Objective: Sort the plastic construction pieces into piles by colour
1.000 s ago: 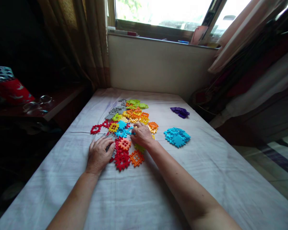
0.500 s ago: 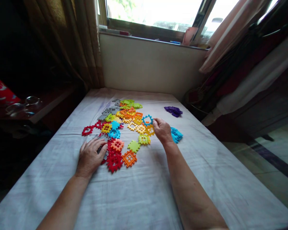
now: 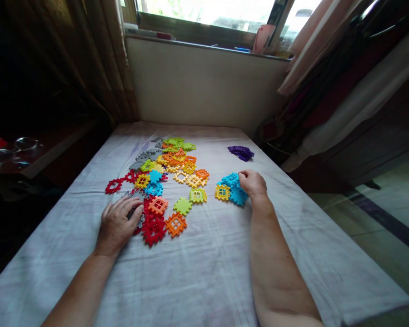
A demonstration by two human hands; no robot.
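Observation:
My right hand (image 3: pixel 252 183) is at the right edge of a pile of blue pieces (image 3: pixel 237 195), thumb and fingers pinched on a blue piece (image 3: pixel 232 178) there. A yellow window piece (image 3: pixel 222 192) lies at the pile's left side. My left hand (image 3: pixel 121 222) rests with fingers spread over grey pieces (image 3: pixel 140 195) beside red pieces (image 3: pixel 154 229). Orange (image 3: pixel 176 224), salmon (image 3: pixel 158 205) and lime (image 3: pixel 182 206) pieces lie to its right. Farther back is a mixed heap of orange (image 3: pixel 173 158), grey (image 3: pixel 145 159) and lime pieces.
A purple pile (image 3: pixel 241 152) lies at the back right of the sheet-covered table (image 3: pixel 197 277). Glasses (image 3: pixel 26 144) sit on a dark side surface at left. Behind are a wall, a window and curtains; clothes hang at right.
My right hand has moved right from the mixed heap to the blue pile with the blue piece. A yellow piece now lies by that pile. The view has shifted slightly; my left hand stays over the grey pieces.

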